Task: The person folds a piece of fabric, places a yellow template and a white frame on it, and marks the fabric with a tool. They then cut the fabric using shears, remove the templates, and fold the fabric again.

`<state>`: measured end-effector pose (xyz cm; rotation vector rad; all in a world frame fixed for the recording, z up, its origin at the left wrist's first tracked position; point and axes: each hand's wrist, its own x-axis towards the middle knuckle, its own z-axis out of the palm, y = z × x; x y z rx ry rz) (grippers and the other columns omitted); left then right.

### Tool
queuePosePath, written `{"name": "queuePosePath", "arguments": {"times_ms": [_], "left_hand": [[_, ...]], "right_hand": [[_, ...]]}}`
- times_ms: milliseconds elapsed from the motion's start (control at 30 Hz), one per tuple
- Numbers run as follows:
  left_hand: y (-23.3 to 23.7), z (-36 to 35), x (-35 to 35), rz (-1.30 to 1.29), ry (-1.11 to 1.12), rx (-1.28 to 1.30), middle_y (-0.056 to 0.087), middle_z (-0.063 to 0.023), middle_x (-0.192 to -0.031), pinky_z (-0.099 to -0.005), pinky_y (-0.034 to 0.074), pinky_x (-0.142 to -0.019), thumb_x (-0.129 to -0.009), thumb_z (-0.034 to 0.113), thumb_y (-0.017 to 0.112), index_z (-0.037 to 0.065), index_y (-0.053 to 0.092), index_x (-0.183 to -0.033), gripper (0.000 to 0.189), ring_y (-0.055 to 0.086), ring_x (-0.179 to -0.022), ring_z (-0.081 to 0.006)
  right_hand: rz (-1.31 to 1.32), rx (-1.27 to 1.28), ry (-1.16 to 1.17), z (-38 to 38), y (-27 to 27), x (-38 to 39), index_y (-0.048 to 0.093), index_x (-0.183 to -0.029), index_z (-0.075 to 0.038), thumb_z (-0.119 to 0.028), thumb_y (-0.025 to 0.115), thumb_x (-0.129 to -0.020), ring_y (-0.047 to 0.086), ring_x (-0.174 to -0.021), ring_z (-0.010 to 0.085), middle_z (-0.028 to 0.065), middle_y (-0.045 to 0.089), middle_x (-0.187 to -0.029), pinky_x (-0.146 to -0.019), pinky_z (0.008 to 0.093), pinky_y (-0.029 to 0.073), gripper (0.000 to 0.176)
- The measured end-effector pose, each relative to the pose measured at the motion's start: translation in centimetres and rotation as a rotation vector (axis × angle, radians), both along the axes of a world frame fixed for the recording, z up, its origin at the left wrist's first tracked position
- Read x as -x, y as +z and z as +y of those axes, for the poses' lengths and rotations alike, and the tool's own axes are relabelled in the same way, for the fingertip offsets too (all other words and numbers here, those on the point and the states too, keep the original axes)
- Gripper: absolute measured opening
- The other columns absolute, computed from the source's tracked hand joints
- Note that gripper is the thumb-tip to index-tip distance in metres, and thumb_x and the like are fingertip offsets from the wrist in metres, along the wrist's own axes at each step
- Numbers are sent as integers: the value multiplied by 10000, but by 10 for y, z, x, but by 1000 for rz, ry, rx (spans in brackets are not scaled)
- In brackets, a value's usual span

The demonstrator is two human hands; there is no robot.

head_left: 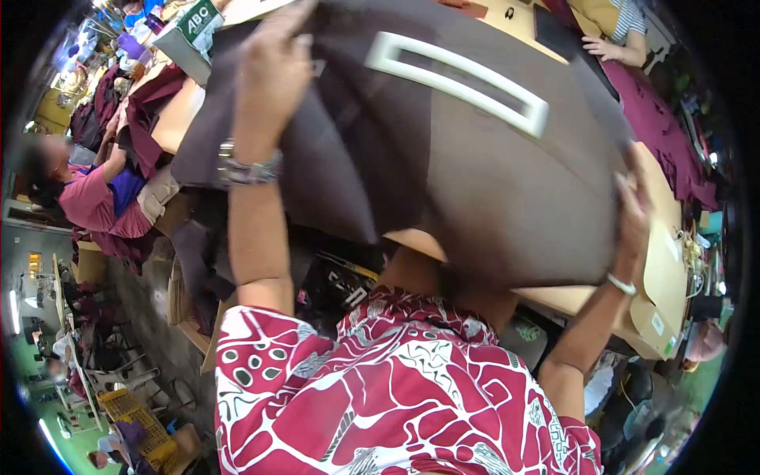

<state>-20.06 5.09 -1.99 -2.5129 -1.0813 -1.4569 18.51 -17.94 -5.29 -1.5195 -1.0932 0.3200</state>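
Observation:
A large dark brown cloth piece (pixel 507 198) with a white rectangular outline (pixel 459 79) on it spreads in front of me, raised and partly blurred. My left hand (pixel 273 75), a metal-band watch on its wrist, is closed on the cloth's upper left part; motion smears its fingers. At the cloth's right edge, my right hand (pixel 633 206) grips the border, thumb and fingers around it. A darker fold of the cloth hangs between the hands, toward the left. The cloth covers much of the table beneath.
A tan table (pixel 657 261) shows on the right. A green and white box (pixel 190 32) stands at the upper left. One person (pixel 111 190) handles maroon cloth on the left; another person's hand (pixel 603 49) rests by maroon cloth (pixel 657 127) at the upper right. A yellow crate (pixel 138 423) sits lower left.

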Motion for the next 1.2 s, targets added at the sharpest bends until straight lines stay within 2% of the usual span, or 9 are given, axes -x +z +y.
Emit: {"name": "queuePosePath", "arguments": {"times_ms": [133,200,433,567,700,800,1000,1033,1200], "left_hand": [[12,64,71,304,417,-66,570,-184,-1214,-388,423,-968,-797,66,521,17,550,-1216,423,540,-1125,-331],[-9,109,93,481,486,-256,511,-148,-1304,-441,400,-994,-792,97,534,44,507,-1270,482,457,-1220,-332],[-50,174,116,753,845,223,238,-38,-1513,-673,256,-1008,-834,258,573,129,353,-1404,625,183,-1388,-345],[-77,160,74,601,831,163,202,-175,-1505,-666,196,-1027,-865,451,532,114,364,-1399,654,128,-1391,-403],[-111,130,17,552,448,185,283,-182,-1466,-660,223,-1016,-879,579,433,131,409,-1374,668,214,-1358,-413],[-123,104,-10,504,345,280,331,-167,-1446,-665,138,-1037,-853,595,456,121,441,-1354,690,228,-1361,-377],[-122,95,-17,410,382,316,346,-165,-1439,-671,124,-1038,-859,560,460,106,469,-1334,657,229,-1362,-372],[-122,94,-18,409,397,307,347,-166,-1438,-670,125,-1039,-864,549,456,103,472,-1331,646,232,-1360,-374],[-127,99,-28,435,373,261,363,-170,-1426,-668,134,-1039,-883,503,437,102,489,-1316,593,251,-1349,-384]], "right_hand": [[-265,-50,267,114,-58,56,347,-1394,-4,55,526,-782,315,-1350,270,197,364,-1431,-1115,332,230,640],[-412,-146,258,145,-86,71,337,-1411,-40,61,531,-798,419,-1266,246,182,363,-1433,-1042,313,337,651],[-392,94,328,214,-103,111,341,-1389,-9,-30,596,-767,342,-1317,348,227,331,-1430,-1067,345,320,672],[-382,194,381,221,-102,106,319,-1396,8,-65,543,-763,386,-1292,340,244,342,-1419,-1038,338,346,675],[-143,78,396,237,-132,92,239,-1422,33,-110,460,-763,479,-1216,334,280,280,-1444,-979,331,398,710],[587,112,586,222,-128,89,145,-1449,29,-10,429,-764,460,-1230,286,229,354,-1409,-977,297,388,743],[419,100,630,206,-116,107,168,-1440,44,74,535,-764,437,-1254,243,197,414,-1369,-996,291,374,770],[74,24,535,208,-120,109,225,-1427,28,-4,584,-795,445,-1257,268,212,426,-1373,-1016,298,361,728],[-274,-75,328,238,-134,110,356,-1374,-110,-186,628,-800,600,-991,379,245,588,-1132,-845,403,460,640]]}}
